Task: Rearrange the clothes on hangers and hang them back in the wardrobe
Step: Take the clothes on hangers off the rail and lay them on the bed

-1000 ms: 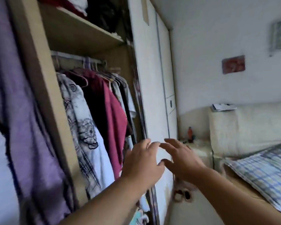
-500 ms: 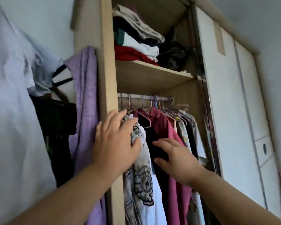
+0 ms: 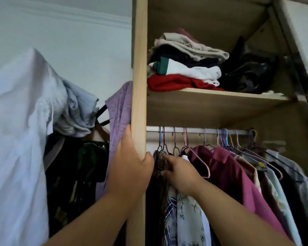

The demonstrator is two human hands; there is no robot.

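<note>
While on wardrobe (image 3: 139,86) and clothes (image 3: 228,173), hands (image 3: 129,167) (image 3: 180,174).

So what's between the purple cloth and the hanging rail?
Head view: the wooden side panel, gripped by the left hand; right hand holds a dark garment beyond.

The wardrobe (image 3: 139,68) is light wood and stands open, with its upright side panel at the left and a metal rail (image 3: 194,130) running left to right just under a shelf (image 3: 212,96). Clothes hang from the rail on thin hangers (image 3: 221,139) in pink, purple and blue. A dark brown garment (image 3: 158,167) hangs at the far-left end against the panel, with a white printed garment (image 3: 187,215) just right of it, then a maroon shirt (image 3: 229,174), and beyond that pale and dark clothes (image 3: 277,183) packed close together and blurred toward the right edge.
</note>
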